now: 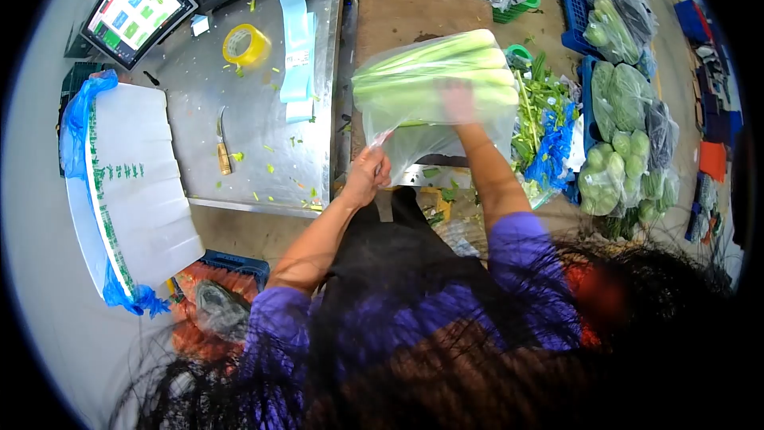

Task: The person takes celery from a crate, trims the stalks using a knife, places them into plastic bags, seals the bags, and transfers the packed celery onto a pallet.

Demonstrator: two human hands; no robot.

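A clear plastic bag (pixel 414 139) holds trimmed celery (pixel 446 72), its long pale green stalks lying side by side with the thick pale ends to the right. It lies over a brown board. My left hand (pixel 370 173) is closed on the bag's near left edge, pinching the plastic. My right hand (pixel 458 101) lies at the celery's near side and appears whitish, as if behind the plastic. Its fingers are blurred, so their grip is not clear.
On the steel table (pixel 263 127) at left are a curved knife (pixel 224 151), yellow tape (pixel 246 45) and blue label strips (pixel 296 48). A touchscreen (pixel 139 9) stands behind. Leafy trimmings (pixel 537 107) lie right of the board (pixel 422 12), beside bagged vegetables (pixel 625 95) in blue crates.
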